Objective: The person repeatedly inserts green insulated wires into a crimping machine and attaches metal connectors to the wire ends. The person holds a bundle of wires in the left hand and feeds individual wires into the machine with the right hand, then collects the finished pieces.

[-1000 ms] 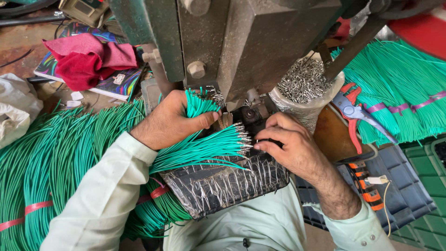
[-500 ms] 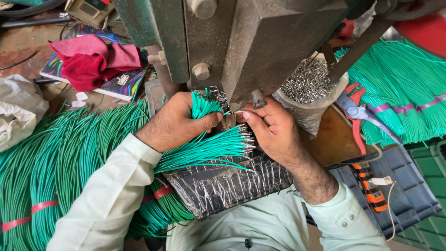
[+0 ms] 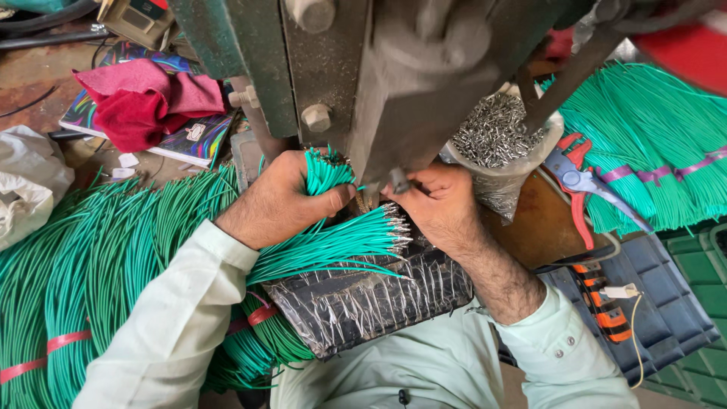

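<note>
**Both hands under the press head**

Right hand [image 3: 439, 208] has moved up from beside the wire tips, fingertips pinched under the grey press [image 3: 409, 83]; what they pinch is hidden. Left hand [image 3: 284, 201] stays fisted around green wires [image 3: 322, 176], ends sticking up. Tipped wire bundle [image 3: 333, 246] lies just below both hands. Colourful flat booklet [image 3: 185, 140] rests upper left under red cloth [image 3: 144, 102].

We see bright green wires [image 3: 326, 246] with silver tips; pale mint sleeves [image 3: 174, 333]; a crimson cloth [image 3: 144, 102] on a rainbow-swirled book [image 3: 193, 140]; red-handled pliers [image 3: 575, 182]; dark green press [image 3: 303, 60].
</note>
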